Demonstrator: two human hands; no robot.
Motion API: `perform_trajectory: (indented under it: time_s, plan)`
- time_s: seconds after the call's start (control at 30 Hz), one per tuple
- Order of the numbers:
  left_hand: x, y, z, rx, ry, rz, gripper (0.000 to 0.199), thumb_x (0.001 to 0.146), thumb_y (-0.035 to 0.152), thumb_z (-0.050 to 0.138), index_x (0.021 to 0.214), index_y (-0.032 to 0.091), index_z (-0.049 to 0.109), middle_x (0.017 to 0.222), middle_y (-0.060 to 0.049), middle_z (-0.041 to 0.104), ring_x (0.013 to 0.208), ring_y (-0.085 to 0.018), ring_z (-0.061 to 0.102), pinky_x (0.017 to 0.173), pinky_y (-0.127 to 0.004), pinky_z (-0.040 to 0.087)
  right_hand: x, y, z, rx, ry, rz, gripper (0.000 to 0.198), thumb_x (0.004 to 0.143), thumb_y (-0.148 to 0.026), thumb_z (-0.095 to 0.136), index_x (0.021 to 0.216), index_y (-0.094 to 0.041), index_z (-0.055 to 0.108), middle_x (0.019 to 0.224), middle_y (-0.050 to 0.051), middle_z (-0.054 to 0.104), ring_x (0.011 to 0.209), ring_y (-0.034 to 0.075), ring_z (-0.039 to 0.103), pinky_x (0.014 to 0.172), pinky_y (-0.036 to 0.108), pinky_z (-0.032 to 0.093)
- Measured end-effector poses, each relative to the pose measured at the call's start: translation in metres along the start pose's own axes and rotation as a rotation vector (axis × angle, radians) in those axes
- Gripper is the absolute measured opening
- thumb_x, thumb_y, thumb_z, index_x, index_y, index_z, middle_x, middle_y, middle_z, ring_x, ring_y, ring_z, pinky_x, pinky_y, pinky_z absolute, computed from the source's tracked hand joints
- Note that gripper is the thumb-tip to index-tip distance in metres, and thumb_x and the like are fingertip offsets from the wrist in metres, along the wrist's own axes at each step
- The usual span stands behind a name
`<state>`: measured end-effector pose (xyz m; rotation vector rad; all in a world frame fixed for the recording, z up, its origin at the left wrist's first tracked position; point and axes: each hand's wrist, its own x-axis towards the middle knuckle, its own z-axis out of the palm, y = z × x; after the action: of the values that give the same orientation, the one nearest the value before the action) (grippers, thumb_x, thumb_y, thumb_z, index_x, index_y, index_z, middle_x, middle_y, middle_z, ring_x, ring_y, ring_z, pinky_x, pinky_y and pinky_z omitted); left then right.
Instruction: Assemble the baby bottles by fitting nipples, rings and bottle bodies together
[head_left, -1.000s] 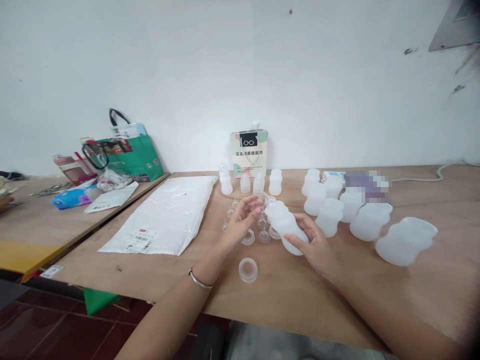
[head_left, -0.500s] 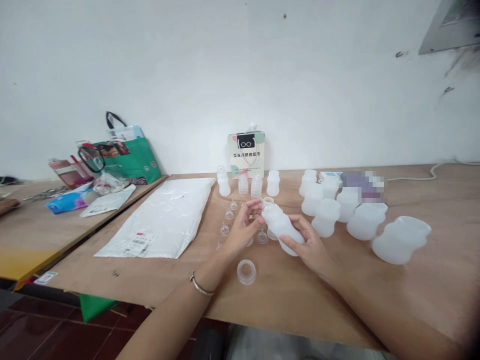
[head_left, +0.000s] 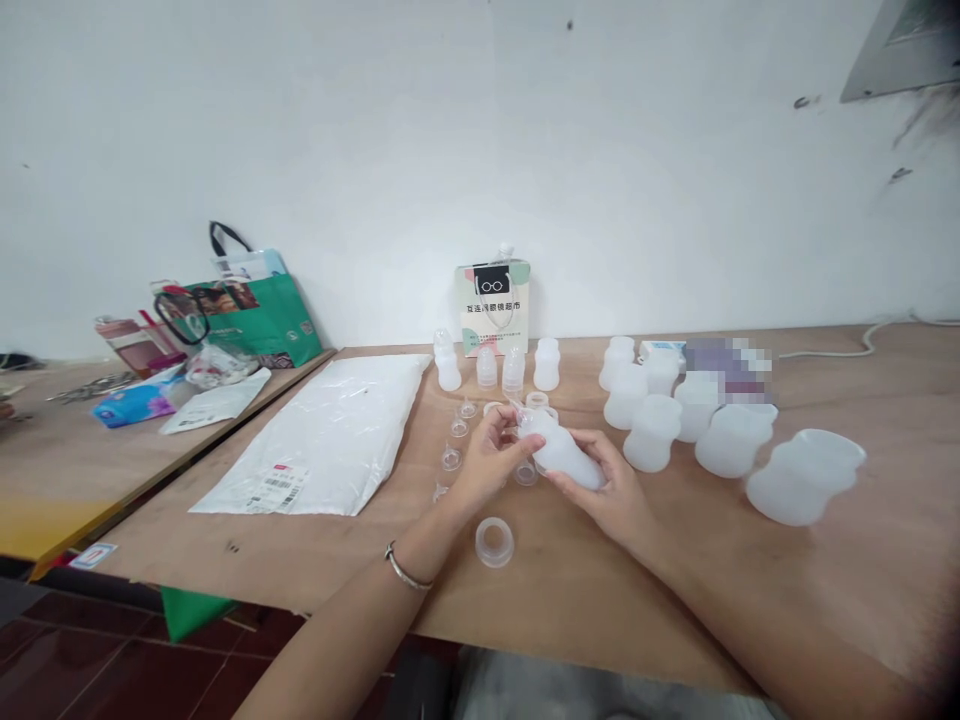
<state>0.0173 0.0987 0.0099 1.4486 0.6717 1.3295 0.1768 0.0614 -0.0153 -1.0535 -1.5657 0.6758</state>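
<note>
Head: handheld bottle (head_left: 562, 455), contents unclear

Green bag (head_left: 281, 325): left of frame, standing upright.
Blue packet (head_left: 131, 402): far left, beside a white pouch (head_left: 217, 402).
White mailer (head_left: 334, 425): left of centre, flat, printed label (head_left: 281, 488) upward.
Paper bag (head_left: 486, 318): centre, upright, glasses print facing front.
Cable (head_left: 832, 355): right side, white.
Wall panel (head_left: 904, 60): upper right corner, partly visible.
Floor tiles (head_left: 75, 655): lower left, dark red.

Milky white is recorded on the bottle (head_left: 566, 458) at centre, brown on the bench (head_left: 315, 570), green with printed patches on the carrier bag (head_left: 279, 322) at left, dark red on the tiled floor (head_left: 71, 655).
</note>
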Motion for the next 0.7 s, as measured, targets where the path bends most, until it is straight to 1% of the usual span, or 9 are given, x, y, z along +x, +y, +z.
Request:
perform_trajectory:
  time_s: [0.07,0.1,0.17,0.23,0.3,0.37,0.5,0.7]
  plan:
    - [0.002,0.004,0.001,-0.036,-0.014,-0.036,0.031,0.064,0.032,0.070,0.087,0.015,0.057,0.089,-0.004,0.061,0.081,-0.014,0.056,0.076,-0.026,0.044,0.002,-0.001,0.000,0.103,-0.042,0.059,0.038,0.069,-0.037,0.066,0.101,-0.023,0.053,0.103,0.005,0.060,0.096,0.022,0.055,0.082,0.034,0.042]
    - [0.002,0.006,0.000,-0.052,-0.023,-0.046,0.032,0.064,0.033,0.070,0.088,0.014,0.058,0.088,-0.005,0.062,0.082,-0.014,0.057,0.076,-0.027,0.044,0.003,-0.002,-0.001,0.190,-0.086,0.110,0.036,0.069,-0.037,0.066,0.100,-0.023,0.054,0.101,0.005,0.061,0.092,0.021,0.056,0.079,0.033,0.044]
    - [0.002,0.011,0.000,-0.076,-0.060,-0.056,0.034,0.065,0.035,0.069,0.090,0.013,0.061,0.088,-0.007,0.064,0.082,-0.015,0.058,0.077,-0.027,0.044,0.005,-0.004,-0.002,0.409,-0.213,0.252,0.032,0.073,-0.039,0.062,0.100,-0.022,0.055,0.093,0.005,0.063,0.080,0.019,0.059,0.069,0.031,0.046]
    - [0.002,0.013,-0.001,-0.090,-0.125,-0.055,0.035,0.068,0.037,0.067,0.093,0.013,0.062,0.090,-0.008,0.065,0.081,-0.015,0.059,0.076,-0.026,0.043,0.006,-0.005,-0.005,0.618,-0.352,0.391,0.031,0.077,-0.039,0.057,0.101,-0.021,0.054,0.086,0.005,0.064,0.068,0.016,0.060,0.060,0.029,0.047]
    - [0.001,0.013,-0.002,-0.084,-0.177,-0.045,0.035,0.071,0.037,0.064,0.097,0.013,0.062,0.093,-0.008,0.065,0.081,-0.015,0.059,0.075,-0.025,0.043,0.007,-0.004,-0.007,0.758,-0.446,0.467,0.030,0.078,-0.039,0.055,0.100,-0.019,0.054,0.083,0.006,0.064,0.063,0.014,0.059,0.056,0.027,0.047]
    - [0.000,0.012,-0.002,-0.074,-0.200,-0.023,0.036,0.073,0.037,0.062,0.101,0.014,0.062,0.094,-0.008,0.065,0.082,-0.015,0.060,0.074,-0.024,0.043,0.007,-0.003,-0.008,0.824,-0.477,0.479,0.028,0.078,-0.038,0.056,0.096,-0.017,0.056,0.083,0.007,0.064,0.062,0.013,0.059,0.054,0.025,0.047]
    - [-0.001,0.008,-0.003,-0.072,-0.226,0.007,0.038,0.074,0.038,0.061,0.104,0.015,0.061,0.096,-0.009,0.065,0.085,-0.016,0.060,0.073,-0.024,0.043,0.006,0.000,-0.008,0.854,-0.483,0.484,0.027,0.077,-0.039,0.057,0.090,-0.016,0.057,0.080,0.007,0.064,0.060,0.013,0.059,0.052,0.024,0.047]
    - [-0.003,0.010,-0.003,-0.091,-0.255,0.036,0.040,0.075,0.038,0.060,0.107,0.015,0.059,0.099,-0.010,0.064,0.089,-0.018,0.059,0.076,-0.026,0.044,0.007,0.002,-0.008,0.864,-0.494,0.493,0.028,0.077,-0.039,0.058,0.092,-0.016,0.056,0.081,0.007,0.064,0.062,0.013,0.059,0.054,0.024,0.048]
